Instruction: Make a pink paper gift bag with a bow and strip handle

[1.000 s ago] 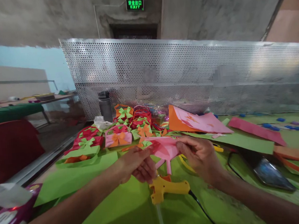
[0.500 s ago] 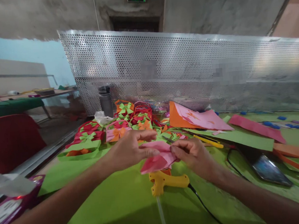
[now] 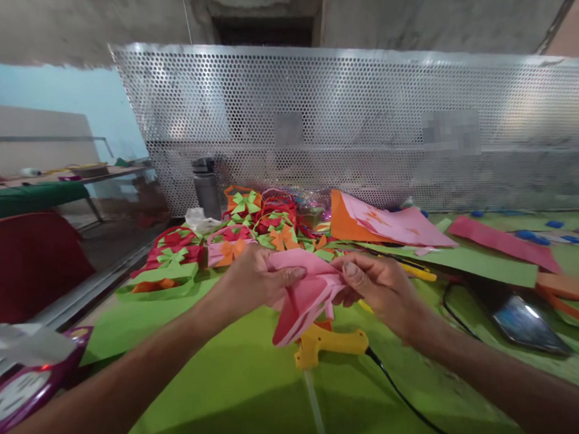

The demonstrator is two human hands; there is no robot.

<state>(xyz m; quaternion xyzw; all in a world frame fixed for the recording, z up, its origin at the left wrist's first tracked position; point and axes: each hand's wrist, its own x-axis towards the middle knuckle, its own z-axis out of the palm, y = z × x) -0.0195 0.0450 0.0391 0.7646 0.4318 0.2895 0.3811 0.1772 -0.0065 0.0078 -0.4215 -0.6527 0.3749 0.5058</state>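
Observation:
I hold a folded pink paper piece above the green table with both hands. My left hand grips its upper left part, thumb pressed on top. Pinching its right side between thumb and fingers is my right hand. The paper's lower point hangs down toward a yellow glue gun lying on the table just below, its black cord running toward me.
Several finished paper baskets with bows lie behind my hands. Loose pink and orange sheets lie at the right, a phone farther right. A grey bottle stands before the perforated metal screen. A purple tape dispenser sits at left.
The pink paper has been folded and turned so its point now hangs down. Both hands closed in on it, and my view tilted slightly lower.

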